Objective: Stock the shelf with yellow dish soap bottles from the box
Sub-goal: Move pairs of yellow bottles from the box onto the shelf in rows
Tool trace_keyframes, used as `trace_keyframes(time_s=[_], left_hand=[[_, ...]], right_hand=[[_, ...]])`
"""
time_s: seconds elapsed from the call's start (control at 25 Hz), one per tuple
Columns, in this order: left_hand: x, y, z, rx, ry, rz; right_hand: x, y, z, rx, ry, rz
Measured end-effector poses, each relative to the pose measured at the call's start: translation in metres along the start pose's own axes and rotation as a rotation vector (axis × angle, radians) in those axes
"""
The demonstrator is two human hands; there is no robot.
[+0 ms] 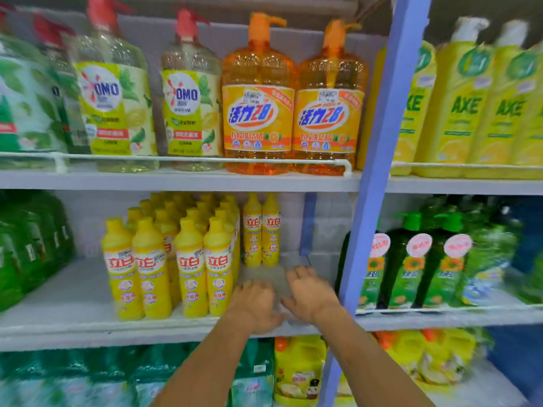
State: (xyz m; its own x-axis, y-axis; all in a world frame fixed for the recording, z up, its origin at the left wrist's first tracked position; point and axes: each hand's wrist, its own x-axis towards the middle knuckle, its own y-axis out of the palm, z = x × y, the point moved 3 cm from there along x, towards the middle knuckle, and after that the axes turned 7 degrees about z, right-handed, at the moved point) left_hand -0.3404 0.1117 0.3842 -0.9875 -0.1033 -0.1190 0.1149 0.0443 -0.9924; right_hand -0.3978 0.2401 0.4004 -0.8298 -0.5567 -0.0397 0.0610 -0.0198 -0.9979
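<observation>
Stocking so far: we judge the job well along but not finished, since most of this bay is filled and one strip is not.
Middle shelf: it carries the task's goods, bounded on the right by the blue upright.
Main block: the yellow dish soap bottles stand upright in several packed rows from the front edge to the back wall, labels forward.
Back pair: two more of the same bottles stand side by side against the back wall, just right of the block.
Gap: we see bare shelf in front of the pair and on towards the upright. We reckon this is the space left to fill.
Box: we cannot see it from here, so we cannot tell how many bottles remain.
Left hand: it is palm down over the front of the gap, beside the block, holding nothing. The fingers look loosely spread, though blur hides detail.
Right hand: it is palm down just beside the left, reaching a little deeper and holding nothing, with fingers slightly parted and pointing at the back wall.
</observation>
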Motion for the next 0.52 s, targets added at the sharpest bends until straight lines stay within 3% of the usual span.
trace_keyframes(time_s=[0.24, 0.52], left_hand=[[-0.135, 0.005, 0.023, 0.112, 0.098, -0.059], [-0.257, 0.074, 0.09, 0.044, 0.01, 0.122]], right_hand=[[-0.123, -0.002, 0.057, -0.058, 0.042, -0.058], [-0.196, 0.059, 0.159, -0.05, -0.078, 0.036]])
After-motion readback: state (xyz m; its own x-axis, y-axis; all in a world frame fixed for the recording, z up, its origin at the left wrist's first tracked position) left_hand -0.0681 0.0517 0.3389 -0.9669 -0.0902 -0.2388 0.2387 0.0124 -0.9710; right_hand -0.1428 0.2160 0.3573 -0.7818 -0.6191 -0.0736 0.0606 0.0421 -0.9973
